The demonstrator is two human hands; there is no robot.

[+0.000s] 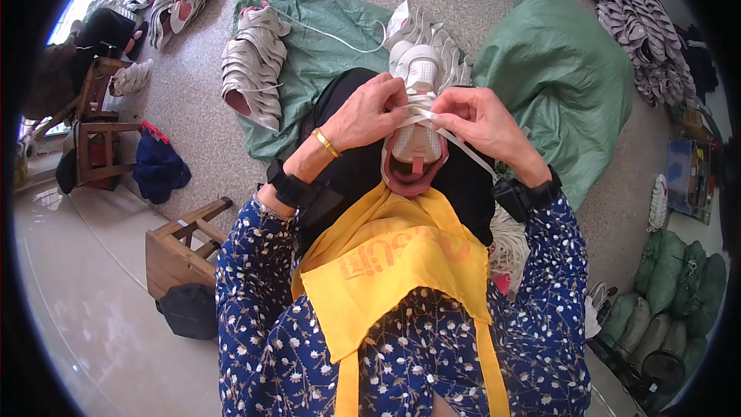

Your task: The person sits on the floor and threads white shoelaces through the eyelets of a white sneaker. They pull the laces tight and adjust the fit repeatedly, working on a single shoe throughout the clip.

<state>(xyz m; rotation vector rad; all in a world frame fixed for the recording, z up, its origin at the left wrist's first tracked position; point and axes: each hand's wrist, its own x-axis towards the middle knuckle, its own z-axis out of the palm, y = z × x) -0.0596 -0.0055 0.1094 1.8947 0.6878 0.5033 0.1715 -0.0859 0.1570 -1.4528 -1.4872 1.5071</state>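
Observation:
In my lap lies a white shoe upper [409, 144] with a pink lining, its heel opening toward me. A flat white shoelace [472, 153] crosses over its front, with one loose end trailing down to the right. My left hand [367, 114] is closed in a pinch on the lace at the left side of the upper. From the right, my right hand [485, 125] pinches the same lace between thumb and fingers. The two hands almost meet above the lacing, and the fingertips partly hide it. Just beyond them are several more white uppers [421, 62], nested together.
Another row of nested white uppers [255, 69] lies at left on a green woven sack [324, 19]. A full green sack [552, 85] bulges at right. White laces [508, 247] hang in a bundle by my right thigh. Wooden stools [181, 251] stand at left; shoe stacks [644, 42] lie far right.

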